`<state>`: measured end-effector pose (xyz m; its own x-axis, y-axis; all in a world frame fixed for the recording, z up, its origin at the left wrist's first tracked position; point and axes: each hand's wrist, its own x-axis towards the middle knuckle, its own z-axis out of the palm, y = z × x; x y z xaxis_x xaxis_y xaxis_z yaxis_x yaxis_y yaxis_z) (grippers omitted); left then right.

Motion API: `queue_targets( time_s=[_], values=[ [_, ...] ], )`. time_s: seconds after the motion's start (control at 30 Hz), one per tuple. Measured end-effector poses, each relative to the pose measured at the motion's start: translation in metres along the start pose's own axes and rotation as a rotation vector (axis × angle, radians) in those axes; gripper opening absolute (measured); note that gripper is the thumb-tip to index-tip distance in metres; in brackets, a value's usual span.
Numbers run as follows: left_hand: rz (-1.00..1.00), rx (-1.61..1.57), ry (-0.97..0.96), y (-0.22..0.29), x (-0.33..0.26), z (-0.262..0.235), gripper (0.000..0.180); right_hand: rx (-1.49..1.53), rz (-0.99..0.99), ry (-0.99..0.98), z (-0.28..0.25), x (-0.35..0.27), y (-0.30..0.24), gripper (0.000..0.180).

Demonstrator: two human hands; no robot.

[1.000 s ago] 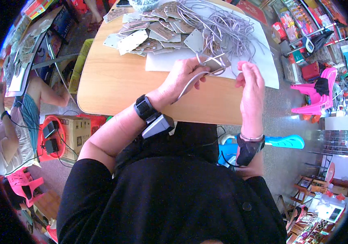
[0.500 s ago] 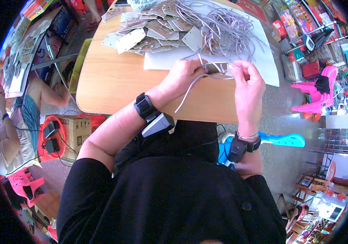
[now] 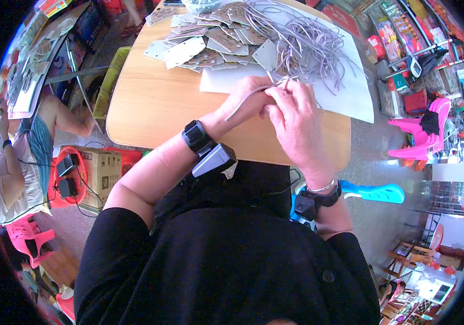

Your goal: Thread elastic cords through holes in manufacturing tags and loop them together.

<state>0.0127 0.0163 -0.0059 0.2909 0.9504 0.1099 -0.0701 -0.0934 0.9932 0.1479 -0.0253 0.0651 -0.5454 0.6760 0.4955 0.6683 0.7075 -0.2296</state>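
While both hands meet over the wooden table [image 3: 150, 103], the left hand [image 3: 243, 100] and right hand [image 3: 294, 116] pinch one grey cord [image 3: 241, 103] between them — fingers closed on it, its loose end trailing toward the left wrist. Just beyond the knuckles lie the cord pile [image 3: 308, 43] and cardboard tags [image 3: 210, 38] on a white sheet [image 3: 351, 92].

Pale grey cord [image 3: 243, 100]; brown and white card tags [image 3: 210, 38]; white sheet [image 3: 351, 89]; light wooden table [image 3: 156, 103]; black wrist straps [image 3: 195, 136]; pink chair [image 3: 424, 132].
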Motion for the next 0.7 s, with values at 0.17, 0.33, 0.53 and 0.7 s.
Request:
queue_targets(
  time_s=[0.17,0.33,0.53,0.7],
  values=[
    [-0.112,0.035,0.062,0.002,0.001,0.0,0.016,0.151,0.108,0.093,0.004,0.001,0.004,0.022],
    [-0.015,0.255,0.039,0.011,-0.004,0.002,0.016,0.122,0.177,0.06,0.003,0.001,0.004,0.016],
    [0.135,0.403,0.065,0.011,-0.003,0.003,0.016,-0.016,0.162,-0.008,-0.001,0.005,0.004,0.007],
    [0.111,0.425,0.053,0.01,-0.004,0.002,0.019,-0.077,0.201,-0.109,-0.013,0.009,0.002,0.007]
  ],
)
